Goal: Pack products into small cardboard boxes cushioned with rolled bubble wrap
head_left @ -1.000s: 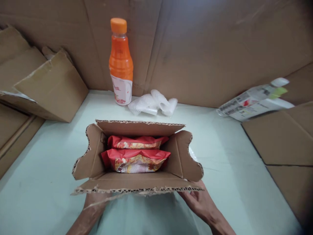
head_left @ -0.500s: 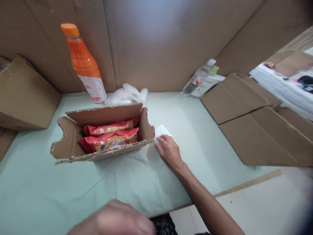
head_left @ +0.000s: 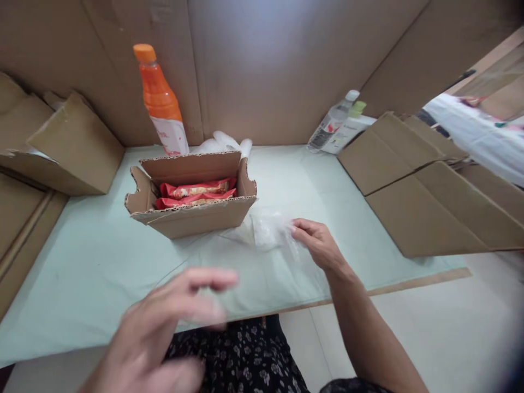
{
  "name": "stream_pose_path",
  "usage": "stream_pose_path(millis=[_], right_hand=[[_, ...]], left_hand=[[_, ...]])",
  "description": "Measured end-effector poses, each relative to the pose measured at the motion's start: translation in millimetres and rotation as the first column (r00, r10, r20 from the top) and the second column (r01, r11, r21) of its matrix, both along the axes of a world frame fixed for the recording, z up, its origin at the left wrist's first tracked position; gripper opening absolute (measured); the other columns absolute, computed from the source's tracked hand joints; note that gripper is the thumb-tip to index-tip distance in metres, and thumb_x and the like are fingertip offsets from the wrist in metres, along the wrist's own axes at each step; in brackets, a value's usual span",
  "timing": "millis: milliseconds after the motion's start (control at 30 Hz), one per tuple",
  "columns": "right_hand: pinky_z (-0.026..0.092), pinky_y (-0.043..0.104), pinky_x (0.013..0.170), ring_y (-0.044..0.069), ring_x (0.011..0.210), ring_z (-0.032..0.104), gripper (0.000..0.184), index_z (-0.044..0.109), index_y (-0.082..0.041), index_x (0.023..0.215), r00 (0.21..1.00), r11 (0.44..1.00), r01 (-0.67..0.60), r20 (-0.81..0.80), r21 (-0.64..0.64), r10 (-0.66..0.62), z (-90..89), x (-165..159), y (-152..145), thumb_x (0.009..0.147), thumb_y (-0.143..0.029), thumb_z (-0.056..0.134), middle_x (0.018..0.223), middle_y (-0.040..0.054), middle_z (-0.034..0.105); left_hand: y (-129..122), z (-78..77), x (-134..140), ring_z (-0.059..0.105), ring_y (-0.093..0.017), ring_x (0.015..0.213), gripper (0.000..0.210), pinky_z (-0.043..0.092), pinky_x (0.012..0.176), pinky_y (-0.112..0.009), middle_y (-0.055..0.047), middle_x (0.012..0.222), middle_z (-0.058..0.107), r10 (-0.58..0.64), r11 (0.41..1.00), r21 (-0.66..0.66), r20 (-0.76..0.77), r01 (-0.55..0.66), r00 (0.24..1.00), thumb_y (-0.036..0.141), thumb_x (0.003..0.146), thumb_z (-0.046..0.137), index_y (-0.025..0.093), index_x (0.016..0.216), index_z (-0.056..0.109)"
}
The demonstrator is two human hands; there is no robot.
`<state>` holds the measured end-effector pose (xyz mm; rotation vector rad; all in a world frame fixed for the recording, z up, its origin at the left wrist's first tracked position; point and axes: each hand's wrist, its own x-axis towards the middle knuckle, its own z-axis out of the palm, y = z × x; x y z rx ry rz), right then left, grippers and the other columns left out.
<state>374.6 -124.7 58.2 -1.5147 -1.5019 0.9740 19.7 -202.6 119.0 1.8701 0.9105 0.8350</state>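
While the right hand [head_left: 322, 245] clamps its fingers on crumpled clear wrap [head_left: 268, 230] — just beside the open cardboard box [head_left: 204, 219] of red packets [head_left: 197, 189] on the worktop [head_left: 98, 256] — the left hand [head_left: 158, 325] hangs in the foreground, blurred, its thumb and fingers apart.

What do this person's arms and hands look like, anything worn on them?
The right hand and right forearm are bare, with dark fabric, probably a sleeve, at the picture's bottom edge. The ungloved left hand is too blurred for finer detail.
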Motion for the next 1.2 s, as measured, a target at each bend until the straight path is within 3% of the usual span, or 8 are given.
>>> stream_pose_path(millis=[133,267,400,533,733,833,933,1200], right_hand=[[0.046,0.028,0.060,0.016,0.065,0.058,0.033,0.067,-0.019,0.074,0.930,0.945,-0.324,-0.168,0.040,0.327,68.3,0,-39,0.092,-0.046,0.063,0.077,0.0060,0.065],[0.049,0.030,0.064,0.019,0.070,0.063,0.028,0.070,-0.020,0.084,0.745,0.787,-0.606,-0.264,0.115,0.612,101.7,-7,-48,0.096,-0.042,0.058,0.081,0.0098,0.069],[0.043,0.026,0.058,0.014,0.064,0.056,0.038,0.066,-0.017,0.078,0.762,0.792,-0.609,-0.304,-0.037,0.572,73.0,-24,-19,0.094,-0.051,0.061,0.075,0.0054,0.063],[0.040,0.024,0.057,0.012,0.060,0.051,0.046,0.065,-0.016,0.075,0.822,0.823,-0.543,-0.307,-0.166,0.480,13.0,-56,26,0.084,-0.061,0.067,0.067,0.0003,0.059],[0.050,0.032,0.074,0.019,0.076,0.064,0.034,0.070,-0.017,0.082,0.971,0.969,-0.240,-0.039,-0.057,0.238,-28.8,-66,53,0.087,-0.048,0.058,0.080,0.0050,0.071],[0.052,0.032,0.070,0.018,0.073,0.065,0.029,0.070,-0.018,0.093,0.999,0.999,-0.046,0.030,0.017,0.045,-30.2,-56,49,0.084,-0.045,0.063,0.089,0.0064,0.073],[0.052,0.031,0.066,0.018,0.074,0.065,0.040,0.069,-0.019,0.108,0.994,0.997,-0.063,0.095,0.051,0.058,-32.0,-62,53,0.078,-0.046,0.070,0.106,0.0087,0.073],[0.055,0.034,0.063,0.020,0.078,0.066,0.046,0.067,-0.012,0.115,0.999,0.999,0.037,-0.010,0.040,-0.037,-44.8,-98,109,0.083,-0.044,0.058,0.109,0.0139,0.072]], left_hand=[[38,-34.7,53,0.037,-0.032,0.147,0.072,0.035,0.118,-0.058,-0.010,0.160,0.038,0.183,0.971,0.176,-0.113,-0.161,0.977,0.021,0.083,0.068,0.032,0.149,0.040],[43,-60.5,81,0.036,-0.035,0.146,0.089,0.034,0.118,-0.055,-0.016,0.159,0.038,-0.001,1.000,0.003,-0.043,0.001,0.999,0.032,0.075,0.078,0.022,0.153,0.035],[25,-72.1,80,0.068,-0.022,0.095,0.030,0.054,0.086,-0.033,-0.007,0.100,0.073,-0.049,0.909,-0.406,0.111,0.090,0.993,0.034,0.087,0.062,0.017,0.111,0.068],[9,-95.3,53,0.066,-0.019,0.085,0.026,0.051,0.075,-0.028,-0.005,0.092,0.072,0.138,0.798,-0.598,0.055,-0.078,0.989,0.034,0.086,0.059,0.015,0.102,0.067],[14,-109.5,0,0.066,-0.021,0.087,0.053,0.053,0.079,-0.035,-0.008,0.100,0.071,0.363,0.767,-0.496,-0.187,-0.407,0.913,0.046,0.082,0.064,0.016,0.125,0.061],[34,-103.2,-12,0.065,-0.021,0.096,0.049,0.054,0.081,-0.035,-0.010,0.115,0.068,0.555,0.756,-0.325,-0.143,-0.568,0.820,0.044,0.082,0.065,0.019,0.123,0.060],[65,-100.7,-13,0.064,-0.020,0.099,0.050,0.055,0.074,-0.031,-0.010,0.123,0.061,0.751,0.648,-0.180,-0.009,-0.740,0.660,0.038,0.079,0.070,0.021,0.123,0.055],[157,-102.8,-6,0.065,-0.015,0.084,0.042,0.056,0.078,-0.032,-0.010,0.116,0.061,0.806,0.591,-0.176,0.099,-0.787,0.583,0.022,0.080,0.064,0.015,0.120,0.052]])
